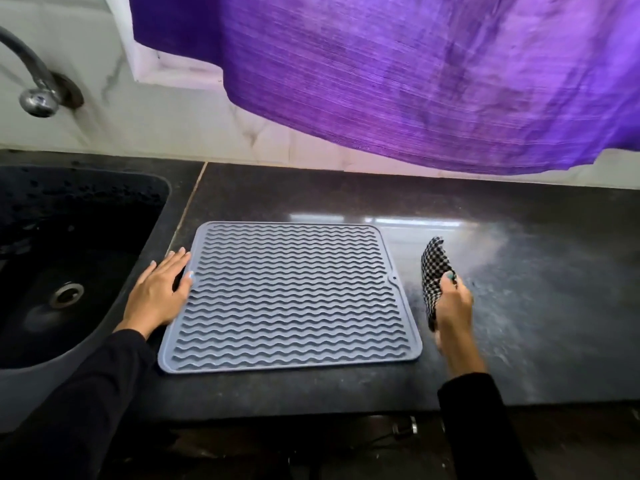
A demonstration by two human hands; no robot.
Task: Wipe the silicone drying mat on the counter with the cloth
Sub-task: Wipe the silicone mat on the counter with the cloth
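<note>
While the purple curtain [415, 71] hangs across the window above the marble-look wall, the dark stone counter [519, 244] stretches under it from the sink to the far right edge. Its surface is glossy near the wall and hazy with pale smears on the right. To my left the black sink [69, 230] sits sunk into the counter, beaded with water, its round metal drain [65, 294] near the bottom and the curved metal tap [33, 77] coming out of the wall above it.

The grey silicone drying mat [291, 292] lies flat on the counter between the sink and the smeared patch, its wavy ridges running side to side, its near edge close to the counter's front lip.

My left hand [157, 292] rests palm down beside the mat's left edge, fingers straight and spread on the counter, the thumb tip touching the mat's raised rim; it holds nothing. My right hand [453, 306] is just off the mat's right edge, above the counter, fingers curled round the black-and-white checked cloth [434, 271]. The cloth is bunched in my grip and sticks up and forward from my fist, apart from the mat. Both my arms are in black sleeves [86, 393].
</note>
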